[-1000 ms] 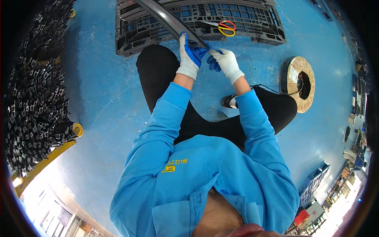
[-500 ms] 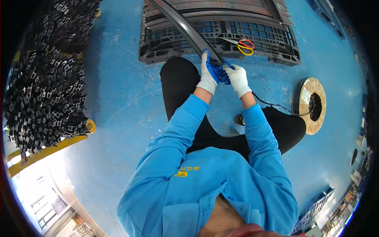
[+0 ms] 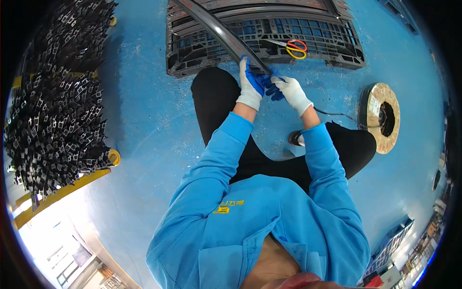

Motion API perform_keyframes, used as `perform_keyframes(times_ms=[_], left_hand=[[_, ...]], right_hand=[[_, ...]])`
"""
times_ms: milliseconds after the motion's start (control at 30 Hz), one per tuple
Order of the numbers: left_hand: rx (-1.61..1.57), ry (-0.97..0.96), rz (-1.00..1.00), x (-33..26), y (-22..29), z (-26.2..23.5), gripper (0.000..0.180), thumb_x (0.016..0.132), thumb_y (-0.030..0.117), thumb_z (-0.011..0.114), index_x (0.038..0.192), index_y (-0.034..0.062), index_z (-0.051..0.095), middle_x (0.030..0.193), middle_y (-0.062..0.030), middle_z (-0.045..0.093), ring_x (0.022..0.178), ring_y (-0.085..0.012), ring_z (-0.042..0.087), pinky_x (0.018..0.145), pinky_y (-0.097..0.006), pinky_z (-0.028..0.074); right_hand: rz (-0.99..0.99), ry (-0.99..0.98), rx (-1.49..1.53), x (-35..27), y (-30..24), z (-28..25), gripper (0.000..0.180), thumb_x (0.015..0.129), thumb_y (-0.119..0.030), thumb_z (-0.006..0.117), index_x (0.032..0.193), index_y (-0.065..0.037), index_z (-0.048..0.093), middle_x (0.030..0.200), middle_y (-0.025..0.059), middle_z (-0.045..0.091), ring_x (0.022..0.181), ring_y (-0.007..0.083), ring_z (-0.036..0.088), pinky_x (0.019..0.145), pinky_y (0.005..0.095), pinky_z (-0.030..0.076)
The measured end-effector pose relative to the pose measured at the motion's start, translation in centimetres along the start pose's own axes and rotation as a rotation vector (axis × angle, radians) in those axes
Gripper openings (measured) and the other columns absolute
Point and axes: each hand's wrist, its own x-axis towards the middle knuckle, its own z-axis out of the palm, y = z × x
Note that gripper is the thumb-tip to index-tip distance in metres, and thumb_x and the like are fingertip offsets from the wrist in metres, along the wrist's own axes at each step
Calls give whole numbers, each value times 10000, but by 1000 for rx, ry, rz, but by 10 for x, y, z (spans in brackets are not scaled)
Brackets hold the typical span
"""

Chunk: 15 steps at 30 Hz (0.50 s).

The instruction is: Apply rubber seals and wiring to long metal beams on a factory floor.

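Note:
A long glossy black profile slants from the upper left down to my hands, its near end between them. My left hand, in a white glove with blue-coated fingers, grips that end from the left side. At its right edge my right hand, gloved alike, is closed with thumb and fingers pinched together. A thin black strip runs from a roll on the right to behind my right wrist, and its end at the fingers is hidden. Scissors with red and yellow handles lie on the pallet just beyond my hands.
A black plastic pallet ahead carries more long dark profiles. The strip's roll stands on the blue floor at right. At left, a large stack of cut black profiles rests on a yellow frame. My bent knees flank my hands.
My right hand has turned slightly, with its wrist further right and lower. The left hand still grips the profile's end. The whole view has shifted a little.

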Motion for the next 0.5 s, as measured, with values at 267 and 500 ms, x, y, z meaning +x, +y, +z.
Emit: perform_keyframes(times_ms=[267, 500], left_hand=[[16, 106, 34, -7, -3, 22, 466, 833, 535, 473, 999, 107, 550, 875, -142, 630, 731, -285, 623, 634, -394, 517], [22, 173, 174, -2, -1, 15, 467, 827, 543, 468, 980, 108, 543, 859, -130, 624, 716, -282, 612, 677, -426, 522]], right_hand=[[111, 26, -56, 4, -1, -2, 199, 827, -151, 579, 858, 38, 634, 700, 83, 639, 557, 139, 557, 548, 227, 461], [347, -178, 13, -17, -20, -23, 231, 822, -140, 574, 909, 67, 629, 702, 85, 638, 621, 149, 575, 613, 244, 482]])
